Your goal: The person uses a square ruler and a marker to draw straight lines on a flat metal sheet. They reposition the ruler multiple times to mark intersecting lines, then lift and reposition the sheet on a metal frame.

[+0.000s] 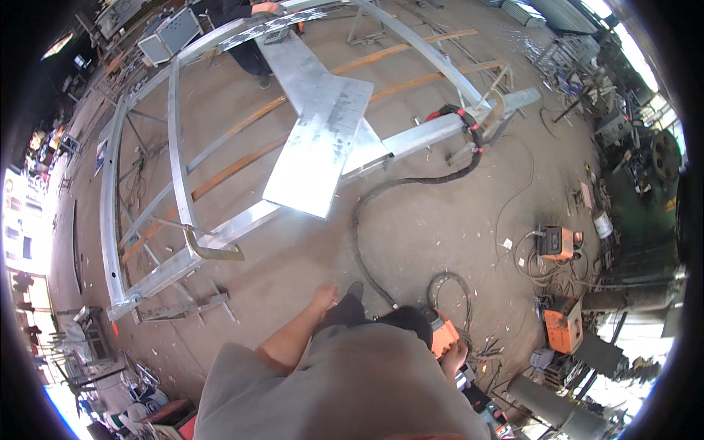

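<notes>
My left hand (pixel 324 295) hangs by my left leg over the floor, its fingers loosely curled. A tiny pale spot shows at the fingers, too small to name. My right hand (pixel 454 356) is at my right side, its fingers against an orange welding machine (pixel 443 333); I cannot tell whether they grip it or only touch it. From beside the machine a thick black cable (pixel 360 242) runs across the floor to the metal frame. Before me two wide silvery metal sheets, the upper sheet (pixel 324 143) over the lower sheet (pixel 291 66), lie crossed on that frame (pixel 242 223).
C-clamps sit at the frame's near left corner (pixel 212 250) and right corner (pixel 495 110). Orange-brown bars (pixel 242 170) run beneath. Across the frame stands a person (pixel 250 52) with gloved hands. More orange machines (pixel 564 324) and coiled cables are at the right.
</notes>
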### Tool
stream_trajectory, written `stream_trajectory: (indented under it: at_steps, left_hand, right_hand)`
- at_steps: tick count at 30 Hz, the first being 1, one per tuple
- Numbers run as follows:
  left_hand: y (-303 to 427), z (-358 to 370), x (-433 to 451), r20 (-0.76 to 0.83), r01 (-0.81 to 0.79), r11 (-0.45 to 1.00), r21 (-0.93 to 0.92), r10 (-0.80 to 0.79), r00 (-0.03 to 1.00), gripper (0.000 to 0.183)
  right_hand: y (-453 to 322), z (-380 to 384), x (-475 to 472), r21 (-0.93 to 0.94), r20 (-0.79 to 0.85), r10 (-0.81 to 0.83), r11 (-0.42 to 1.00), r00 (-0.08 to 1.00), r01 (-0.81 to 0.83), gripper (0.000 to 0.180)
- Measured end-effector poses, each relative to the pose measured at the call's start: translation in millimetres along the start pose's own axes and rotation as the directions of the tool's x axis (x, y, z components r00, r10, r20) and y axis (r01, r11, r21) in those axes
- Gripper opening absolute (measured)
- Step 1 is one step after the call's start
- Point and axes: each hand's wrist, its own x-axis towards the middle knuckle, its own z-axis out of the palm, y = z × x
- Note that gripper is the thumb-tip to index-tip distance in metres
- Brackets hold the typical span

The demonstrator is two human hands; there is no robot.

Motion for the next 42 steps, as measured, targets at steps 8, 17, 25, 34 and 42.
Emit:
stream_trajectory:
  at_steps: [8,17,25,34,42]
  left_hand:
    - [127,-13,-6,-0.162,-0.163,0.614,-0.772,0.058,0.985,0.088]
    - [247,12,19,-0.606,-0.624,0.245,-0.742,0.153,0.78,0.079]
    - [322,50,19,-0.746,-0.691,0.289,-0.663,-0.177,0.642,0.069]
    - [318,47,32,-0.732,-0.708,0.3,-0.64,-0.519,0.441,0.027]
    - [331,18,35,-0.711,-0.613,0.456,-0.645,-0.651,0.265,0.029]
  right_hand:
    - [-219,240,100,0.05,0.305,-0.146,0.989,0.941,0.137,0.031]
    - [-410,535,186,0.049,0.754,-0.245,0.946,0.609,0.32,0.029]
    - [-465,655,247,-0.137,0.944,-0.024,0.879,0.328,0.457,0.027]
    - [-477,715,284,-0.137,0.987,0.026,0.624,0.156,0.769,0.028]
    - [-500,797,270,-0.105,0.992,0.014,0.64,0.125,0.761,0.027]
